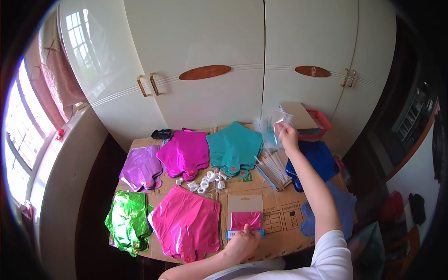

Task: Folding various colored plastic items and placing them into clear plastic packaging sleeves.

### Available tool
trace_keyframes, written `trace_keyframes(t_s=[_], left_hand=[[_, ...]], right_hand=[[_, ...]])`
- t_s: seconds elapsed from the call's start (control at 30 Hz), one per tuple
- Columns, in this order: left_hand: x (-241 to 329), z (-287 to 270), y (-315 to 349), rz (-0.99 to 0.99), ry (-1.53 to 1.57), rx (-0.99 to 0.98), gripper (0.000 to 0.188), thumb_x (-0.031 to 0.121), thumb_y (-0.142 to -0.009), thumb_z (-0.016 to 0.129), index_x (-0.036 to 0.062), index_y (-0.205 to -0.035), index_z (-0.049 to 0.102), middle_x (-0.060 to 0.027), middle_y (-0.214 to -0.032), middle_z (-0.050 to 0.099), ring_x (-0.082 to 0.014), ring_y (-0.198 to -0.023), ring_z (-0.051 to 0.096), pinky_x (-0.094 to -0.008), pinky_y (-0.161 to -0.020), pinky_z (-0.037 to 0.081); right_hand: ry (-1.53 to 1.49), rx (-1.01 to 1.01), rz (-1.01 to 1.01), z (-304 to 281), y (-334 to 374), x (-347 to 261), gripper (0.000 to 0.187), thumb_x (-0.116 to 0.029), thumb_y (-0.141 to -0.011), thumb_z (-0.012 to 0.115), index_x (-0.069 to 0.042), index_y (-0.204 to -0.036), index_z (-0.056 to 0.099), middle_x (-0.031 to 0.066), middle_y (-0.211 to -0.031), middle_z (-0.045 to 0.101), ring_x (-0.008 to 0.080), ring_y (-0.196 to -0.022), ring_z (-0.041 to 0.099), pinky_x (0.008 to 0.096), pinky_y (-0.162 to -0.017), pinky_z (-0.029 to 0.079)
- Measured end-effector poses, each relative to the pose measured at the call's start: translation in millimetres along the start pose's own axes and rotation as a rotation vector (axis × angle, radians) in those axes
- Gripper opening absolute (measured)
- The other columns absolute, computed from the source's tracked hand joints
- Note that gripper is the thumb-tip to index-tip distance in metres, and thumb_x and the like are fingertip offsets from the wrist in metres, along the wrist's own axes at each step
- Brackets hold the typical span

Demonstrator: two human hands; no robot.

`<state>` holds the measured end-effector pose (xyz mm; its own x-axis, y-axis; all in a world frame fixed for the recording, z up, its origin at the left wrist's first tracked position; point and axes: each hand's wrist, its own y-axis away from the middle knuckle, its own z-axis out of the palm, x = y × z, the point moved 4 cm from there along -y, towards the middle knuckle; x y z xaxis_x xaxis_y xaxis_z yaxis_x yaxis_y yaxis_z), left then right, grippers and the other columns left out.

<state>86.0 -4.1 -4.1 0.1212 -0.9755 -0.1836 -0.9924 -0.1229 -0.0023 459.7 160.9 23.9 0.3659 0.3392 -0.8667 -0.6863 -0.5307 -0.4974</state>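
Observation:
My left hand (242,243) is at the front of the table, its fingers curled at the lower edge of a pale backing card (245,202). One fingertip presses on a folded pink foil balloon (246,218) lying on that card. A blue strip shows along the card's bottom. Out at the far right, my right hand (287,136) pinches a clear plastic bag (270,133), raised over the back of the table. White plastic sticks (275,167) lie in a bundle just below it. Left of the card rests a stack of flat pink foil balloons (189,221).
Cardboard (273,200) covers the table. Around it lie green (127,217), lilac (140,165), magenta (186,151), teal (235,147) and blue (319,161) foil stacks, plus white ribbon rolls (205,182). A red basket (323,122) and white cabinets (196,32) stand behind.

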Motion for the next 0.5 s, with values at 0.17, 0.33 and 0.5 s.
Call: trace_keyframes(t_s=[0.17,0.33,0.5], left_hand=[[-5,-4,4,0.001,-0.062,0.137,0.014,0.014,-0.079,0.056,0.0050,-0.089,0.051,-0.0258,-0.091,0.067,-0.0189,-0.066,0.064,-0.0292,-0.050,0.050],[-12,-2,6,-0.001,0.041,0.179,0.016,0.014,-0.076,0.057,0.0058,-0.090,0.052,-0.0243,-0.103,0.064,-0.0204,-0.071,0.064,-0.0319,-0.053,0.054],[-21,-13,9,-0.011,0.096,0.225,0.017,0.015,-0.076,0.057,0.0062,-0.091,0.053,-0.0177,-0.108,0.064,-0.0200,-0.079,0.063,-0.0316,-0.058,0.055]], right_hand=[[0.720,-0.312,-0.551,-3,109,-149,0.018,-0.009,-0.077,0.068,-0.009,-0.095,0.069,0.0062,-0.071,0.062,0.0252,-0.058,0.059,0.0324,-0.052,0.048],[0.989,-0.585,-0.720,-22,226,-192,0.005,-0.013,-0.072,0.064,-0.014,-0.073,0.059,0.0019,-0.065,0.049,0.0188,-0.062,0.059,0.0314,-0.053,0.049],[1.247,-0.719,-0.588,-50,298,-176,0.006,-0.014,-0.070,0.060,-0.013,-0.068,0.055,0.0003,-0.069,0.051,0.0161,-0.069,0.059,0.0298,-0.055,0.050]])
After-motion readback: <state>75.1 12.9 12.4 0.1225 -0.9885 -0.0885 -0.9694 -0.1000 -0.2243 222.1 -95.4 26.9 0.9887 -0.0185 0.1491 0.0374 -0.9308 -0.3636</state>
